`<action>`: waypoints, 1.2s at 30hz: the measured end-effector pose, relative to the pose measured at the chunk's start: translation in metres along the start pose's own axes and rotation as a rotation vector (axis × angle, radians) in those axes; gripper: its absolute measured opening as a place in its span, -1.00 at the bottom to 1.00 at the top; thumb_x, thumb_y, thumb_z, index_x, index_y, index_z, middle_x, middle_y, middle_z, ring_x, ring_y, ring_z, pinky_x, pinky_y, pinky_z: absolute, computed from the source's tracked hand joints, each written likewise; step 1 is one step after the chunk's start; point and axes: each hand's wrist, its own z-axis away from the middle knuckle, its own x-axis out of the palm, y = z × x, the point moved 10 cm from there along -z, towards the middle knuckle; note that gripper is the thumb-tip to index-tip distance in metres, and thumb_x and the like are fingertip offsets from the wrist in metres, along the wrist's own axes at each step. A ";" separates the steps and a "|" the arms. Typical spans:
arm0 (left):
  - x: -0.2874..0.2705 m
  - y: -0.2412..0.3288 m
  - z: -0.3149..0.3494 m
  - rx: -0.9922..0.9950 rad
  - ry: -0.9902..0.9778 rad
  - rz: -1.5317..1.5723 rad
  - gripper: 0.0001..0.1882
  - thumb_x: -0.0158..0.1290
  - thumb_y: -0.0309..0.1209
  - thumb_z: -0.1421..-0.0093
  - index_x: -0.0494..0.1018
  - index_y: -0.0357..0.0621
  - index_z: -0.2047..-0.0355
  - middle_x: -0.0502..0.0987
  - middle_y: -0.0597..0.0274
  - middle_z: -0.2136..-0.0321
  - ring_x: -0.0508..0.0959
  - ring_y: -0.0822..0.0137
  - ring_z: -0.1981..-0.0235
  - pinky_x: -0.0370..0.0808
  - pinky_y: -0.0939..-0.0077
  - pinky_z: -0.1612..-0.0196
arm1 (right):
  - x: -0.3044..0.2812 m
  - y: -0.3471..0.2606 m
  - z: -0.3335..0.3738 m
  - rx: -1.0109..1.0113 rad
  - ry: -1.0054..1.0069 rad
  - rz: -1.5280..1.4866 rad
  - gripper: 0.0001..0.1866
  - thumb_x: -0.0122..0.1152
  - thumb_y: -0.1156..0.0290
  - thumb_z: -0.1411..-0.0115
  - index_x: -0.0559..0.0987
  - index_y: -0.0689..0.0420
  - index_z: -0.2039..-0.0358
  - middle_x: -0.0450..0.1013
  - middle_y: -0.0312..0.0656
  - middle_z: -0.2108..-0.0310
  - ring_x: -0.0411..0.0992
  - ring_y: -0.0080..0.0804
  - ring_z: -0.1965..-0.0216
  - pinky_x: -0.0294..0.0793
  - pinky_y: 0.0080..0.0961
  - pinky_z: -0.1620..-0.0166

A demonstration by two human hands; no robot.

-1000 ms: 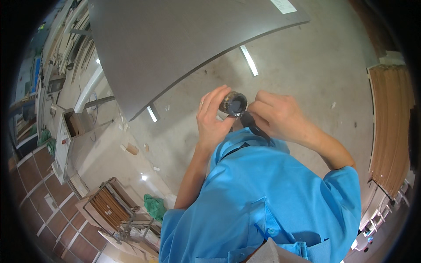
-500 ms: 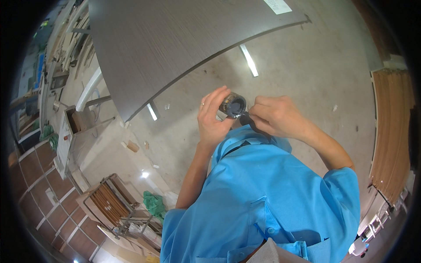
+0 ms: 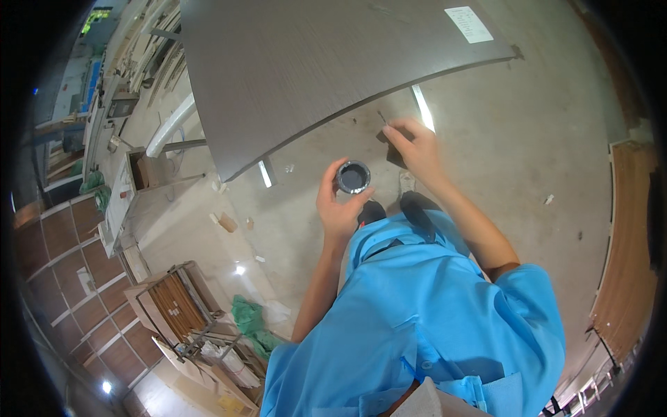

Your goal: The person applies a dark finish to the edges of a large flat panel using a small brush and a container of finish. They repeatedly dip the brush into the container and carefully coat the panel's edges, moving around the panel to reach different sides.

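The left hand [image 3: 336, 210] remains closed, fingers and thumb wrapped around a small, round, open jar with dark grey contents [image 3: 354, 190]; its mouth now faces the camera more squarely. To that hand's right and ahead, a thin dark stick [image 3: 383, 118] shows, its tip near the edge of a large, flat, dark brown panel [image 3: 326, 76]. The right hand [image 3: 419, 147] has moved from beside the jar to forward and right, fingertips pinched together on the stick. Judged effect: work at the mouth appears interrupted.
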 end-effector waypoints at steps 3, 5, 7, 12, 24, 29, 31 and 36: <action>-0.008 0.000 0.009 0.013 0.005 -0.022 -0.19 0.42 -0.68 -0.08 0.38 -0.27 -0.35 0.48 0.11 -0.26 0.54 0.27 -0.21 0.50 0.32 -0.30 | 0.017 0.015 -0.013 -0.094 0.100 0.061 -0.80 0.44 0.34 -0.32 0.74 0.23 0.21 0.63 -0.12 0.30 0.60 -0.32 0.31 0.54 -0.41 0.23; -0.009 0.001 0.013 0.005 -0.010 -0.016 -0.19 0.42 -0.67 -0.08 0.38 -0.27 -0.35 0.49 0.11 -0.26 0.55 0.28 -0.20 0.50 0.33 -0.30 | 0.027 0.025 -0.018 -0.099 0.116 0.085 -0.80 0.44 0.33 -0.31 0.75 0.21 0.21 0.64 -0.10 0.29 0.62 -0.27 0.30 0.55 -0.38 0.21; -0.010 0.001 0.015 -0.010 -0.018 -0.012 -0.19 0.43 -0.66 -0.08 0.38 -0.27 -0.35 0.49 0.11 -0.25 0.55 0.29 -0.20 0.50 0.34 -0.30 | 0.036 0.033 -0.020 -0.092 0.112 0.078 -0.79 0.44 0.31 -0.31 0.75 0.21 0.21 0.65 -0.08 0.27 0.63 -0.22 0.29 0.57 -0.35 0.20; -0.011 0.004 0.016 -0.013 -0.038 -0.017 -0.19 0.44 -0.63 -0.09 0.38 -0.27 -0.35 0.50 0.13 -0.24 0.55 0.31 -0.18 0.51 0.37 -0.28 | 0.066 0.050 -0.018 -0.031 0.039 0.115 -0.75 0.44 0.31 -0.33 0.74 0.26 0.17 0.66 -0.07 0.19 0.64 -0.24 0.17 0.57 -0.36 0.11; -0.013 0.003 0.013 0.005 -0.058 -0.022 -0.19 0.47 -0.60 -0.09 0.39 -0.26 -0.35 0.50 0.11 -0.25 0.56 0.31 -0.18 0.53 0.38 -0.26 | 0.037 0.050 -0.029 -0.061 0.204 0.106 -0.80 0.43 0.35 -0.28 0.74 0.24 0.23 0.66 -0.01 0.25 0.65 -0.08 0.24 0.59 -0.28 0.13; -0.009 0.004 0.009 0.001 -0.081 -0.019 -0.19 0.47 -0.60 -0.09 0.39 -0.26 -0.35 0.51 0.11 -0.24 0.56 0.31 -0.17 0.53 0.39 -0.26 | 0.057 0.052 -0.026 -0.032 0.147 0.092 -0.78 0.41 0.32 -0.32 0.74 0.25 0.21 0.66 -0.04 0.23 0.64 -0.15 0.21 0.58 -0.32 0.10; -0.009 0.004 0.009 0.000 -0.081 -0.026 -0.18 0.47 -0.60 -0.09 0.39 -0.26 -0.35 0.51 0.11 -0.24 0.56 0.30 -0.18 0.53 0.38 -0.26 | 0.044 0.055 -0.028 -0.017 0.218 0.063 -0.80 0.41 0.34 -0.30 0.74 0.23 0.23 0.66 -0.03 0.25 0.65 -0.09 0.22 0.59 -0.29 0.11; -0.010 0.003 0.009 0.011 -0.080 -0.028 -0.18 0.47 -0.61 -0.08 0.39 -0.28 -0.35 0.51 0.10 -0.24 0.56 0.30 -0.17 0.52 0.37 -0.27 | 0.025 0.050 -0.026 -0.035 0.276 0.103 -0.81 0.42 0.35 -0.30 0.74 0.23 0.23 0.66 -0.05 0.24 0.65 -0.10 0.22 0.59 -0.29 0.13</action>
